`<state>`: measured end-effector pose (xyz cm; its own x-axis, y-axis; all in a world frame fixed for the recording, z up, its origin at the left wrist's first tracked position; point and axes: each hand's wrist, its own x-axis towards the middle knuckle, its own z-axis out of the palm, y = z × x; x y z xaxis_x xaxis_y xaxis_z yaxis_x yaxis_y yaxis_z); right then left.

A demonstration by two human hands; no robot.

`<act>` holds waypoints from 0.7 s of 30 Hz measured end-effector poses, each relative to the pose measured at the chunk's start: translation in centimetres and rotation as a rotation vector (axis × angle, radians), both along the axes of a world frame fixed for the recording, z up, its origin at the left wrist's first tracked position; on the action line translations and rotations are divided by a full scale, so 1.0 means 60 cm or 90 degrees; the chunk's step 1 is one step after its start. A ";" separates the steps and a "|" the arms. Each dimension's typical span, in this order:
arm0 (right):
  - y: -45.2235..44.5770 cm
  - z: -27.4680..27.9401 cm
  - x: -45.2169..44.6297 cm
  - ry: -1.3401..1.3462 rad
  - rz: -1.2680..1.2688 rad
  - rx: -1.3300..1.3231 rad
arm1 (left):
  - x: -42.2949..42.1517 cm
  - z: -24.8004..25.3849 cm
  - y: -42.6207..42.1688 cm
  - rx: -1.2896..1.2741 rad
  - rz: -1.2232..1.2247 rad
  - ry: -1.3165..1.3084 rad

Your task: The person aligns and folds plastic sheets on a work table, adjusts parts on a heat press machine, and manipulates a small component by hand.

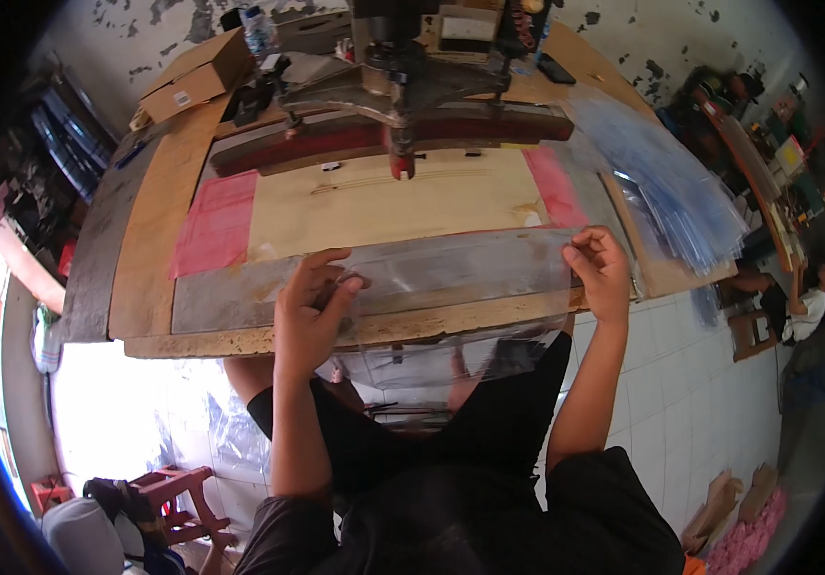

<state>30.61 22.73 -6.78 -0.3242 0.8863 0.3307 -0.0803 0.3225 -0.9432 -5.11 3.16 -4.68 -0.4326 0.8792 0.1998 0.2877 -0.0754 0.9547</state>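
Note:
A clear plastic sheet (460,278) is stretched between my two hands over the front edge of the workbench, its lower part hanging toward my lap. My left hand (312,311) pinches its left side between thumb and fingers. At the upper right corner, my right hand (604,273) grips the sheet with thumb and forefinger. Just beyond lies a cream-coloured pad (393,201) with a pink strip (216,220) on its left and another pink strip (556,187) on its right. Above the pad hangs a press head (401,115) with a long red-and-dark bar.
Stacked clear plastic sheets (671,182) overhang the bench's right side. A cardboard box (194,77) stands at the back left, and a dark phone (556,67) lies at the back right. Other people sit at the right and lower left, beside a red wooden stool (177,494).

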 end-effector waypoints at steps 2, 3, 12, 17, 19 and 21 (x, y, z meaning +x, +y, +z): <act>-0.002 0.006 -0.001 -0.032 -0.032 0.002 | 0.001 -0.002 -0.003 0.047 -0.033 -0.069; -0.006 0.009 -0.003 -0.032 -0.050 -0.001 | 0.000 0.000 -0.009 0.041 -0.054 -0.066; -0.001 0.000 0.004 -0.002 0.002 0.070 | 0.022 0.008 -0.130 0.023 0.010 0.100; -0.007 0.005 -0.001 -0.025 0.075 -0.007 | -0.101 0.036 -0.320 0.141 0.012 -0.009; -0.005 0.001 0.000 -0.050 0.075 0.007 | -0.169 0.042 -0.428 0.078 0.213 0.007; -0.007 0.000 -0.001 -0.060 0.068 0.005 | -0.231 0.056 -0.519 0.009 0.384 0.043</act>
